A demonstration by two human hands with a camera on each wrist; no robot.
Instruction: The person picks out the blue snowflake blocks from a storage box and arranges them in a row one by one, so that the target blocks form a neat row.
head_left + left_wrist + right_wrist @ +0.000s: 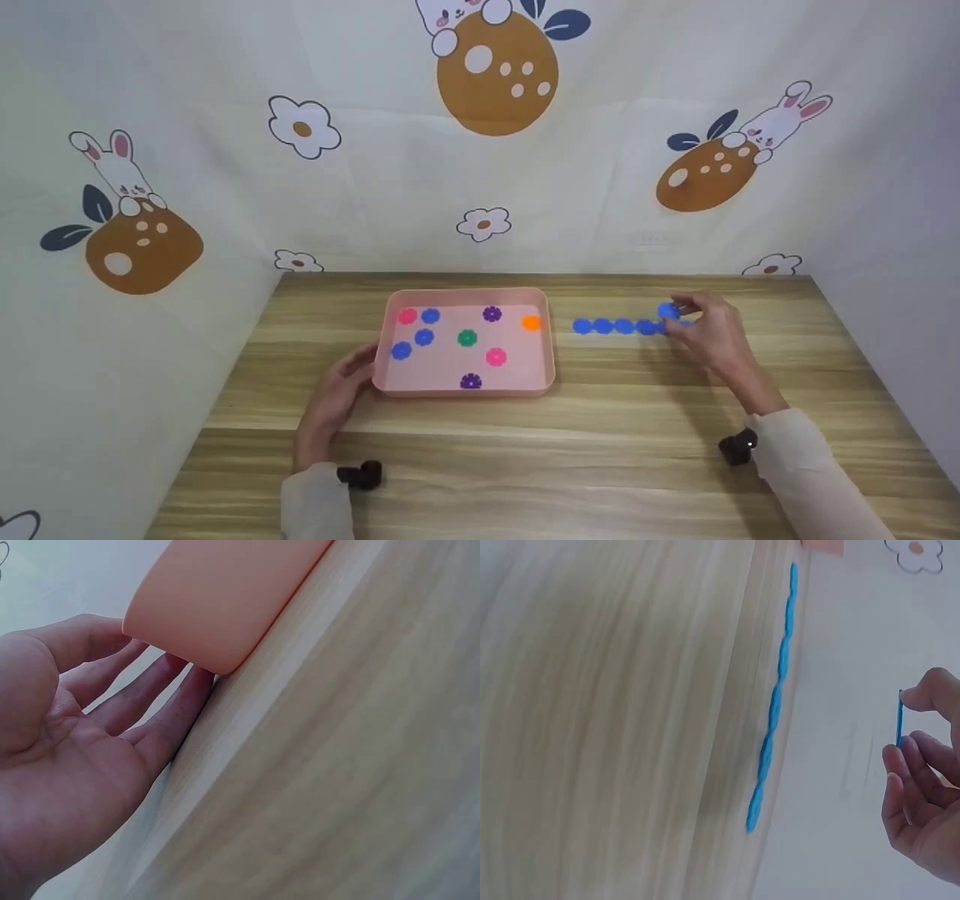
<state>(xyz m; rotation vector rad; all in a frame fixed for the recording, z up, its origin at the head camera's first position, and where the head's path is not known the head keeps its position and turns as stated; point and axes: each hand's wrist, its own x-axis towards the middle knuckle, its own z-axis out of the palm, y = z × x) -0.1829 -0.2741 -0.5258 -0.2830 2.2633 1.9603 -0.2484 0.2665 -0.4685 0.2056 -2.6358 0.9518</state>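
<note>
Fingers (930, 694) of the right hand (712, 334) pinch a blue disc (667, 310) by opposite edges, likely to leave its faces clear; it hovers above the surface (600, 450), near the row of blue discs (604, 326), which lie touching in line, though whether linked I cannot tell; the left hand (336, 394) rests loosely extended fingers against the left wall of the pink tray (465, 393), probably to steady it; inside lie three loose blue discs (424, 337) among pink, purple, green and orange discs (467, 337), spread so that each seems easy to pick.
</note>
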